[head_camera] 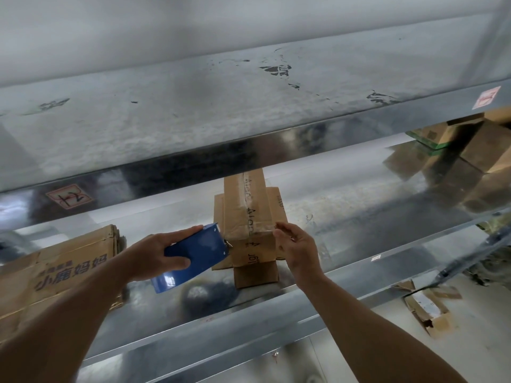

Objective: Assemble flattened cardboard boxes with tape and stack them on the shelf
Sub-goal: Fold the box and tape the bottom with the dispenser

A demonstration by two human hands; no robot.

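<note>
A small stack of taped brown cardboard boxes (249, 217) stands on the shiny metal shelf (345, 205), the top one long and narrow with printed tape along it. My left hand (154, 252) grips a blue tape dispenser (193, 255) just left of the stack, its metal edge at the top box's near corner. My right hand (300, 250) is at the right near corner of that box, fingers loosely curled; whether it pinches a tape end I cannot tell.
A large brown carton (55, 269) with printed characters lies on the same shelf at the left. More boxes (470, 150) stand at the far right of the shelf. An upper shelf (221, 111) hangs close overhead. A torn box (425, 308) lies on the floor lower right.
</note>
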